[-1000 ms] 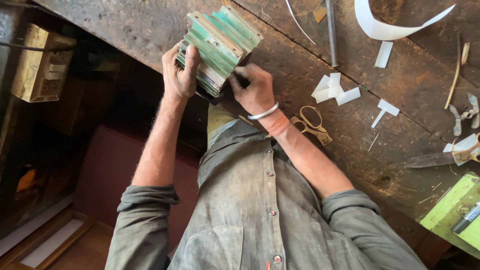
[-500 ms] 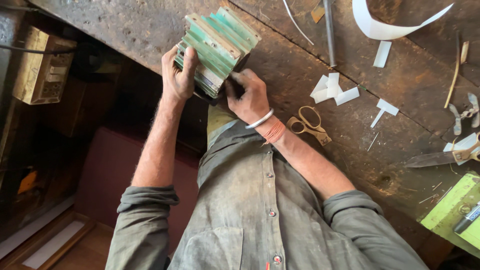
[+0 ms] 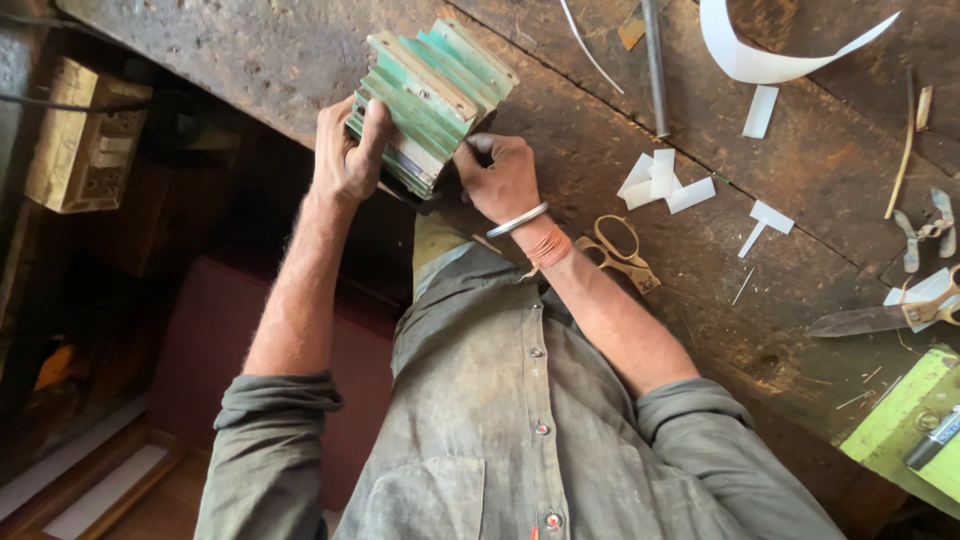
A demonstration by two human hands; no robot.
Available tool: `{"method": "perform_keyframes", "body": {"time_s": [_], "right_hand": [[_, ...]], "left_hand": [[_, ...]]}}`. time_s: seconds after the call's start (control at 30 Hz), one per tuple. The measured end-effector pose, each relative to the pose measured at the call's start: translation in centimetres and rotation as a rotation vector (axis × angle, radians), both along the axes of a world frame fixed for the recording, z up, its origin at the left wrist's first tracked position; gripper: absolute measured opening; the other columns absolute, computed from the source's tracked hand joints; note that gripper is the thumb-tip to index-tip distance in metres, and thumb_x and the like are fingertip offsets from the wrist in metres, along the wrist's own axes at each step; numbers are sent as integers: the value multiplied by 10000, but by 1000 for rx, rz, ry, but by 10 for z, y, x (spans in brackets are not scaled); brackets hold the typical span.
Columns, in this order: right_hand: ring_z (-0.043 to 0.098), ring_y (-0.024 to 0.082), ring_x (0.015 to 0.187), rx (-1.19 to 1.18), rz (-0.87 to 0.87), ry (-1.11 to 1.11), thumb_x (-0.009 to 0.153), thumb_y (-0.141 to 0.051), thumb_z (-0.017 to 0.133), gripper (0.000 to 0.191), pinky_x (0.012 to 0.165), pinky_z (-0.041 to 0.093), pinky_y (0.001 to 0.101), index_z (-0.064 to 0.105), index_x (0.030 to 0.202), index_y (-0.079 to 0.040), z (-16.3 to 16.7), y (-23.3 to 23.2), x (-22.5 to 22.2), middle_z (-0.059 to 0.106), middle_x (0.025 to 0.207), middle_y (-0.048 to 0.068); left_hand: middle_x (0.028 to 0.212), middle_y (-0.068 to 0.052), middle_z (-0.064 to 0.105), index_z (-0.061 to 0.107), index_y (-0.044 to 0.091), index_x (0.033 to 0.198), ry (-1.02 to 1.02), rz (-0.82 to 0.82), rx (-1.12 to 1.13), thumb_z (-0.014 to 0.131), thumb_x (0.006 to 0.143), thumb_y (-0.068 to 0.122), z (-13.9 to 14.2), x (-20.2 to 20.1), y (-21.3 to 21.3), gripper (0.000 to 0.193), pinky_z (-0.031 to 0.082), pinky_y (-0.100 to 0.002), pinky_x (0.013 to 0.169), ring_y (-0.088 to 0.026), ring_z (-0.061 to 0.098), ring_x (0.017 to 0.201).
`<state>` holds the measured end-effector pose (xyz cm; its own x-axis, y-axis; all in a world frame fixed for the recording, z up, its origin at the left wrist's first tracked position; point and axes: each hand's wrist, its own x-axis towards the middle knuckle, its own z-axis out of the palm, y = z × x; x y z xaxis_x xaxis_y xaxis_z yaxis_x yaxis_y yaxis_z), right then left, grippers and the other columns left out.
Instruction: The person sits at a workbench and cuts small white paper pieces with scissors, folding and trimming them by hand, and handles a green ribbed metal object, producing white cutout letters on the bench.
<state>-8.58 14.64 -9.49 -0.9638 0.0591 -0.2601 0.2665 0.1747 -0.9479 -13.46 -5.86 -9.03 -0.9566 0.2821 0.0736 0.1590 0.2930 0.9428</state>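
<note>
A ribbed block (image 3: 435, 90) of stacked green and cream layers lies tilted at the near edge of a worn wooden workbench (image 3: 600, 140). My left hand (image 3: 345, 150) grips its left end, fingers wrapped over the layers. My right hand (image 3: 500, 180) holds the block's lower right side, fingers curled against it. That wrist carries a metal bangle and an orange thread.
Brass scissors (image 3: 615, 250) lie just right of my right wrist. Beyond them are white paper scraps (image 3: 660, 180), a curled paper strip (image 3: 760, 60), a metal rod (image 3: 655, 70), large shears (image 3: 880, 315) and a green box (image 3: 905, 415). A wooden box (image 3: 85, 150) sits off the bench at left.
Both hands keep hold of the block. My right hand has shifted slightly along its near side; the block has hardly moved.
</note>
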Motion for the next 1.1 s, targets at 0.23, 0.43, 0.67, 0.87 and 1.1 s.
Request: {"method": "perform_keyframes", "body": {"time_s": [0.23, 0.43, 0.67, 0.87, 1.1], "right_hand": [[682, 233, 656, 222, -78, 364, 904, -154, 693, 170, 605, 524, 349, 741, 865, 4, -18, -10, 5, 635, 699, 220], [635, 164, 496, 166, -118, 165, 891, -169, 678, 225, 544, 494, 358, 717, 762, 11, -27, -15, 2, 583, 586, 211], [688, 213, 561, -18, -44, -96, 964, -281, 662, 300, 541, 513, 369, 765, 857, -20, -9, -4, -10, 700, 657, 136], [757, 259, 872, 423, -109, 299, 958, -145, 713, 153, 760, 586, 349, 776, 1072, -63, 20, 115, 44, 762, 997, 128], [686, 263, 951, 737, 234, 206, 815, -88, 826, 442, 863, 566, 369, 728, 1244, -46, 22, 221, 45, 668, 1152, 143]], "left_hand": [[879, -107, 663, 649, -56, 1081, 125, 18, 79, 515, 1142, 464, -15, 11, -1, 540, 491, -334, 740, -132, 576, 820], [750, -109, 574, 614, -41, 968, 204, 70, -13, 492, 1126, 472, -17, 8, -1, 550, 440, -356, 675, -158, 527, 712], [770, -63, 590, 619, -42, 992, 144, 48, 35, 493, 1133, 476, -9, -6, 3, 551, 435, -331, 661, -147, 530, 717], [758, -50, 589, 637, -53, 1007, 203, 120, 100, 507, 1107, 488, -21, -9, 19, 565, 423, -327, 649, -126, 528, 712], [850, -90, 633, 657, -91, 1097, 246, 12, 89, 501, 1106, 554, -23, -26, 8, 663, 479, -324, 738, -148, 585, 816]]}}
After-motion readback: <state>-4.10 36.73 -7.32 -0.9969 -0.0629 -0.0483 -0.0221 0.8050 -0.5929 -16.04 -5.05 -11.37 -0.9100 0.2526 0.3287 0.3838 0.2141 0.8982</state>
